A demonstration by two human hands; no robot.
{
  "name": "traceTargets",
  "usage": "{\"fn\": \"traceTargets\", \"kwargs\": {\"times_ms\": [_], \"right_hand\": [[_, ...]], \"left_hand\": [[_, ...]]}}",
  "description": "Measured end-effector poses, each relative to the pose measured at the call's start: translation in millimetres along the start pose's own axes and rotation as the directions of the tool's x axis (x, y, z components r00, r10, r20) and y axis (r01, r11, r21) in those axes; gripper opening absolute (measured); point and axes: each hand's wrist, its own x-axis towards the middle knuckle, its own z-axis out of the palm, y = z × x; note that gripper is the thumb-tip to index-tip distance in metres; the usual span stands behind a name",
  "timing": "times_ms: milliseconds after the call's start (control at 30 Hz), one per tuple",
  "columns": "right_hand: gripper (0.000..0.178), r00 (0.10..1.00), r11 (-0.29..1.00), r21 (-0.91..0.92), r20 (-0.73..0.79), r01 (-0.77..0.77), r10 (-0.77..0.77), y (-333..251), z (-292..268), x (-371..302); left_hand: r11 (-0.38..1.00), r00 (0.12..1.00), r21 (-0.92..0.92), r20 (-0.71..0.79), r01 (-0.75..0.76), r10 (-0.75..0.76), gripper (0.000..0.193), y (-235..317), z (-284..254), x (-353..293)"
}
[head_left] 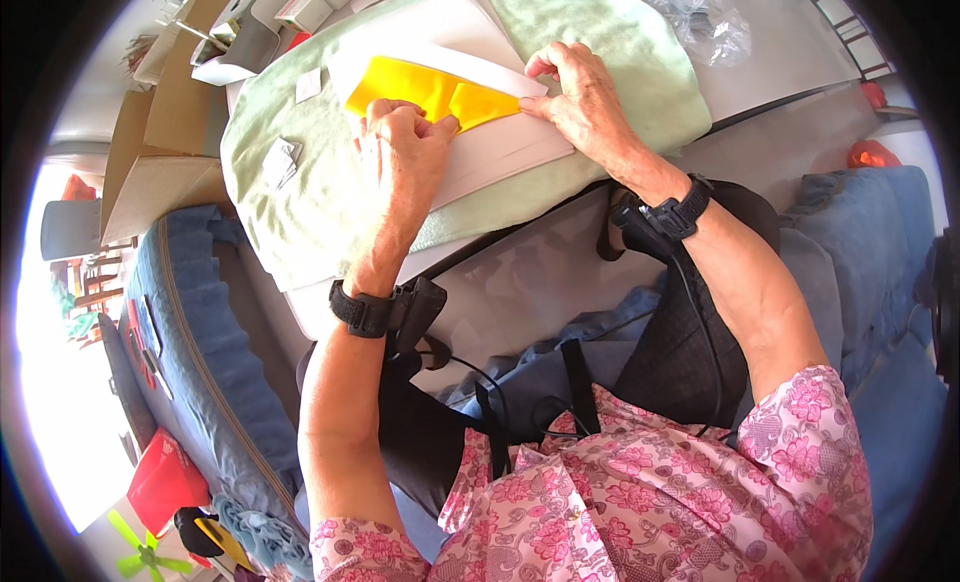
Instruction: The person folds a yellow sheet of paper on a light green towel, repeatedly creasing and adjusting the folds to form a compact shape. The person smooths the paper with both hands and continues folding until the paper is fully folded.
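Note:
A bright yellow folded sheet lies across a stack of white paper; it looks smooth, and whether it is paper or film I cannot tell. My left hand has its fingers curled and pinched on the near edge of the yellow sheet. At the sheet's narrow right tip, my right hand pinches it with the thumb, its other fingers bent above the white paper. A white strip runs along the far side of the yellow sheet.
Under the paper spreads a pale green cloth on the table. Small white packets lie on its left part. Crumpled clear plastic sits at the far right, a cardboard box at the left. Blue-covered seating flanks me.

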Motion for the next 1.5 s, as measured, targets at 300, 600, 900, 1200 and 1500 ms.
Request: {"fn": "traceTargets", "kwargs": {"times_ms": [300,600,900,1200,1500], "right_hand": [[0.036,0.999,0.994,0.104,0.034,-0.038,0.035,14.2,-11.5,4.1],[0.029,0.941,0.957,0.073,-0.219,0.280,-0.259,-21.1,-24.3,8.8],[0.060,0.794,0.809,-0.042,0.232,0.586,-0.562,-48.8,-5.5,-16.2],[0.070,0.788,0.811,-0.075,0.304,0.581,-0.536,-46.5,-5.0,-18.5],[0.068,0.790,0.802,-0.132,0.325,0.582,-0.520,-45.6,-5.0,-19.8]], "left_hand": [[1.000,1.000,0.000,0.021,0.008,-0.008,0.027,2.0,0.0,2.8],[0.999,1.000,-0.029,0.018,0.025,-0.025,0.027,5.6,-1.2,2.5],[0.998,0.996,0.019,-0.068,-0.060,0.061,0.031,4.1,2.9,3.9],[0.986,0.999,-0.165,0.002,-0.034,0.035,0.022,-13.9,3.8,3.1],[0.976,0.998,-0.209,0.024,0.066,-0.062,0.021,-6.6,2.6,1.7]]}}
